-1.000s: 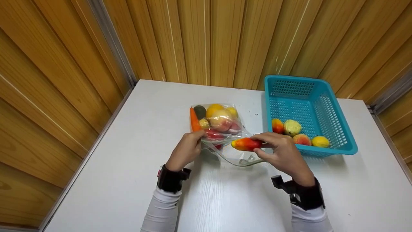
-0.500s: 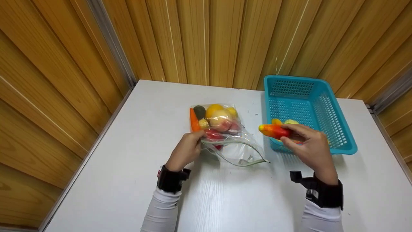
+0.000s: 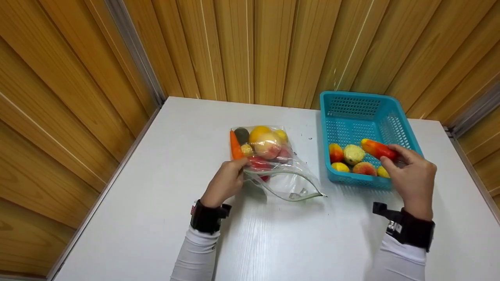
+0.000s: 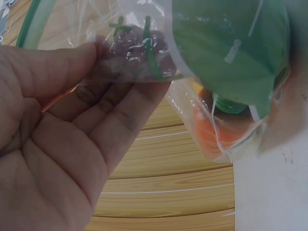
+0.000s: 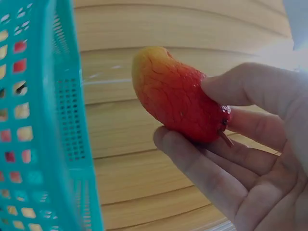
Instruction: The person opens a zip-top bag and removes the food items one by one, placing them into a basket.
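Observation:
My left hand (image 3: 226, 181) pinches the left edge of a clear zip bag (image 3: 289, 191), whose mouth gapes toward me. Inside the bag lie a carrot (image 3: 235, 145), a dark green item (image 3: 242, 136), an orange (image 3: 259, 134), a peach (image 3: 268, 146) and red pieces. The left wrist view shows the thumb and fingers on the plastic (image 4: 86, 29). With thumb and fingers, my right hand (image 3: 414, 179) grips a red and yellow mango (image 3: 377, 149) over the right part of a blue basket (image 3: 326, 128). Its stem end (image 5: 224, 127) points toward the palm.
Several fruits sit at the near end of the basket: a red-orange one (image 3: 336, 153), a pale bumpy one (image 3: 354, 154), a peach (image 3: 365, 168) and yellow ones, such as a lemon (image 3: 340, 167). Wood-patterned walls (image 3: 269, 54) border the white table (image 3: 175, 156) at the back and left.
My right hand has carried the mango from the bag's mouth rightward to over the basket. The left hand and the bag have stayed put.

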`<state>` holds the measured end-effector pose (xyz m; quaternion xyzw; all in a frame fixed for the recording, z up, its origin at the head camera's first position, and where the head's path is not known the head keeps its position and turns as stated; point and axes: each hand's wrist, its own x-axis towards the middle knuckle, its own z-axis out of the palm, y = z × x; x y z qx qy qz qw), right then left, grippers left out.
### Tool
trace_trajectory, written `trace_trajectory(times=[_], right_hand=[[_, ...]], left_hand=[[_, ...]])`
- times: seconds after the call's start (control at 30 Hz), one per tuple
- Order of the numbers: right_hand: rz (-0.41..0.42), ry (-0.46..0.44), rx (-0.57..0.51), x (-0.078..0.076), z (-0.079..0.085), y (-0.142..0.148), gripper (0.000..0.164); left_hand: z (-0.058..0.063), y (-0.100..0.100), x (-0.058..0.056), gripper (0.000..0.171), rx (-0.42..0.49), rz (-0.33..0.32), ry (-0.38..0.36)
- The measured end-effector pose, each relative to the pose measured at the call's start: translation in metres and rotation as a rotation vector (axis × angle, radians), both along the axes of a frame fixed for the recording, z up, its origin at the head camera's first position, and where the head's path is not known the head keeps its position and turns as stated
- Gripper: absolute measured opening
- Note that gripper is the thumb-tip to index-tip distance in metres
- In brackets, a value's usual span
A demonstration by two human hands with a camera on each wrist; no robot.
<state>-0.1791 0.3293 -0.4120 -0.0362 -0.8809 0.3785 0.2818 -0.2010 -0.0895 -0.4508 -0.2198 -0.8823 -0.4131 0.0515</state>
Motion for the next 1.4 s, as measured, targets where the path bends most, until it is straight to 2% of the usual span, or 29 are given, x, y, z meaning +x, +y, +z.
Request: trace_trajectory(times=[0.2, 0.53, 0.93, 1.13, 1.4], right_hand=[[-0.07, -0.062, -0.035, -0.009, -0.013, 0.012, 0.035], [-0.153, -0.199, -0.013, -0.022, -0.027, 0.022, 0.039], [-0.186, -0.252, -0.008, -0.033, -0.042, 0.022, 0.039], [-0.193, -0.283, 0.023, -0.037, -0.047, 0.02, 0.038], [-0.183, -0.41, 0.053, -0.041, -0.05, 0.019, 0.043]], left_hand=[[0.0, 0.0, 0.001, 0.03, -0.015, 0.001, 0.013], [0.0, 0.0, 0.001, 0.03, -0.007, 0.003, 0.009], [0.001, 0.0, 0.001, 0.03, 0.001, -0.003, -0.017], [0.001, 0.0, 0.001, 0.032, -0.009, 0.002, 0.003], [0.001, -0.001, 0.002, 0.032, -0.008, 0.001, 0.004]])
